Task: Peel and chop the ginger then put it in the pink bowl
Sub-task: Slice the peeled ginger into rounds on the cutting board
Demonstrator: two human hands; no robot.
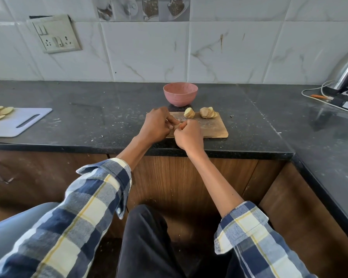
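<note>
Dark granite counter carries a wooden board (213,128); beyond it waits the pink bowl (180,93). Over the board's near-left corner, left hand (156,125) and right hand (188,135) pinch a ginger piece (178,125), seemingly peeling so scraps land there; more ginger (208,112) sits at its far edge.

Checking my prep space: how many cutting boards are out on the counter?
2. A wooden board lies under the hands, in front of the pink bowl; a white board lies at the counter's left edge, partly out of view.
</note>
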